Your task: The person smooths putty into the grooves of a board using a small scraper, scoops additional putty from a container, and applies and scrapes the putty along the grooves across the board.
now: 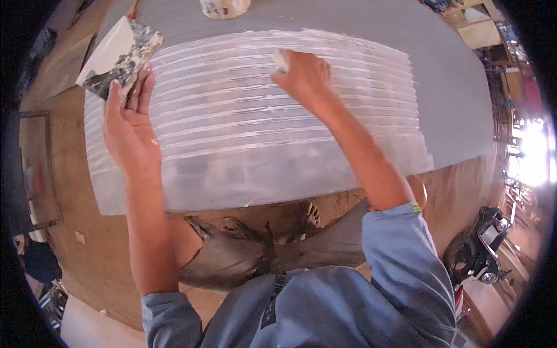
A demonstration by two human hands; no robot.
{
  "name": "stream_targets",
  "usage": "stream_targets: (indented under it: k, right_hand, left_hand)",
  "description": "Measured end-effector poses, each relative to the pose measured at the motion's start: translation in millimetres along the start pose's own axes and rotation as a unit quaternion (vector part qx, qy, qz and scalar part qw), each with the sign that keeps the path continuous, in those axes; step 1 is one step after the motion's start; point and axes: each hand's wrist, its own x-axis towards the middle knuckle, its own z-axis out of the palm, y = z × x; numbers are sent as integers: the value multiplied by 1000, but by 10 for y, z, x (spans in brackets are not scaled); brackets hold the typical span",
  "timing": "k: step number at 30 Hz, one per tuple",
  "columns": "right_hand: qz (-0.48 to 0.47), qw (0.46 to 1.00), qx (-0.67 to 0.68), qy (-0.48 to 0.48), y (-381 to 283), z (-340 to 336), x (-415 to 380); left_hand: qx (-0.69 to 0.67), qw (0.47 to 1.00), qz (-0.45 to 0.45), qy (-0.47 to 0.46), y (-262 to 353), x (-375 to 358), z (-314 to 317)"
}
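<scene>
My left hand grips the lower corner of a putty board, its thumb on top. The board carries smooth white putty and dark, crusted patches. My right hand is closed around a small whitish piece, whose kind I cannot make out. It is over the middle of a large grey panel. Long parallel ridges with white putty smears run across the panel, and a paler smeared band lies along its near side. Whether the whitish piece touches the surface is hidden by my fingers.
A putty-stained tub stands on the panel's far part. A thin orange-brown stick shows behind the board. My legs are at the panel's near edge. A motorcycle stands at the right on the brown floor.
</scene>
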Motion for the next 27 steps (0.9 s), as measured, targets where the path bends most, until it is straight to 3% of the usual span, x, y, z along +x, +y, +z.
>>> stream_targets:
  k: [1,8,13,14,21,25,26,27]
  right_hand:
    - [30,998,-34,-39,141,-151,-38]
    - [72,995,-63,-40,1098,-631,-220]
    - [95,987,-107,69,1831,-833,-379]
    - [131,984,-122,17,1978,-958,-385]
    - [197,973,-119,28,2701,-1214,-508]
    - [257,943,-199,64,3401,-1365,-653]
    - [268,940,-202,61,3725,-1415,-711]
    - [246,955,-70,150,4030,-1361,-734]
  left_hand:
    - [13,1000,-4,3,2,-7,5]
    - [66,998,-2,4,-78,55,-49]
    - [91,996,10,1,-100,127,-137]
    - [90,996,4,-4,-101,148,-179]
    - [89,996,-1,-8,-112,186,-235]
    - [74,997,20,7,-156,144,-214]
    - [40,999,24,13,-170,129,-200]
    - [43,998,42,32,-144,103,-144]
